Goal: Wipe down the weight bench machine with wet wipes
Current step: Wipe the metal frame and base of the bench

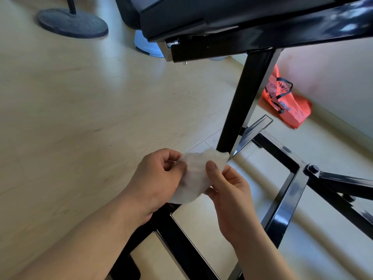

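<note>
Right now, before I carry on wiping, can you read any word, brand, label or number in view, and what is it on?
Nothing can be read in this view.
Orange bag: dark print on its side, too blurred to read.
Weight bench frame: no label, brand or number shows.
Wet wipe: no print on it.

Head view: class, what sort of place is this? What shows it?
Probably a room at home, not a gym: a weight bench on pale wood-look flooring, an orange shopping bag by the wall.
</note>
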Motion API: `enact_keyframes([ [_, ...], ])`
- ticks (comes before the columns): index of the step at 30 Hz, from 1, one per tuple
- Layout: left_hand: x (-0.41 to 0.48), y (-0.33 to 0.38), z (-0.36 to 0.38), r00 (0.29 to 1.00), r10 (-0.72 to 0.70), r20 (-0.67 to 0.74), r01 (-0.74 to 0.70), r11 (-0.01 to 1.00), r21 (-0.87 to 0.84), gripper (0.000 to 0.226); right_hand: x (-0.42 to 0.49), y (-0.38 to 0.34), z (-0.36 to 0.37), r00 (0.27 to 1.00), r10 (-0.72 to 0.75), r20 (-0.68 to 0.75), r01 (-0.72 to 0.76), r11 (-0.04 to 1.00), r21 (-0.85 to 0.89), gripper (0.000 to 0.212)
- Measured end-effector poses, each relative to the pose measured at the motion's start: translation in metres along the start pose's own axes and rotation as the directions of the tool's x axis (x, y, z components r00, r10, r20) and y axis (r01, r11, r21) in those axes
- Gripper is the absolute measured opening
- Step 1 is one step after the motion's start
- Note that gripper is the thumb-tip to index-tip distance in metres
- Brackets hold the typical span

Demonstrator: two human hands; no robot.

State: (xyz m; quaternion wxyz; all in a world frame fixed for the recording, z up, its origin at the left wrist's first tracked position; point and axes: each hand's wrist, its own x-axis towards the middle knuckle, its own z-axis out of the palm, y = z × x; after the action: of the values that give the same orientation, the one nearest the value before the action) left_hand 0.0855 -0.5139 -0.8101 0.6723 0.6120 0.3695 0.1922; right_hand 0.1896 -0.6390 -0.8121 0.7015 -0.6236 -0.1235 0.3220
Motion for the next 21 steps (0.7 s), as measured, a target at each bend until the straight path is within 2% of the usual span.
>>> enact_keyframes([
  [2, 0.003, -0.001, 0.001, 0.997, -0.007, -0.08, 0.007, 1.0, -0.005, 0.006, 0.001, -0.002, 0.0, 0.994, -0.031, -0.105, 0.032, 0.999, 0.012, 0.034],
  [5, 0.007, 0.002, -0.001, 0.987, -0.008, -0.16, 0.012, 1.0, 0.019, 0.011, 0.003, -0.009, 0.003, 0.963, -0.071, -0.258, 0.054, 0.996, -0.072, 0.017],
  [9, 0.016, 0.023, -0.007, 0.982, 0.059, -0.18, -0.04, 0.994, 0.104, 0.012, 0.015, -0.021, 0.003, 0.923, -0.126, -0.364, 0.052, 0.977, -0.205, 0.004],
  [12, 0.017, 0.042, -0.009, 0.987, 0.093, -0.13, -0.072, 0.984, 0.162, 0.009, 0.027, -0.038, -0.004, 0.862, -0.223, -0.456, 0.095, 0.953, -0.287, 0.027],
  [15, 0.016, 0.05, -0.004, 0.99, 0.093, -0.101, -0.072, 0.978, 0.198, 0.012, 0.049, -0.062, -0.017, 0.744, -0.354, -0.566, 0.133, 0.91, -0.393, 0.042],
  [18, 0.018, 0.059, 0.009, 0.99, 0.119, -0.07, -0.099, 0.966, 0.239, 0.019, 0.078, -0.09, -0.02, 0.665, -0.487, -0.566, 0.196, 0.845, -0.497, 0.042],
  [21, 0.02, 0.062, 0.021, 0.994, 0.105, -0.027, -0.094, 0.959, 0.266, 0.025, 0.103, -0.095, -0.005, 0.667, -0.539, -0.514, 0.224, 0.803, -0.552, 0.035],
])
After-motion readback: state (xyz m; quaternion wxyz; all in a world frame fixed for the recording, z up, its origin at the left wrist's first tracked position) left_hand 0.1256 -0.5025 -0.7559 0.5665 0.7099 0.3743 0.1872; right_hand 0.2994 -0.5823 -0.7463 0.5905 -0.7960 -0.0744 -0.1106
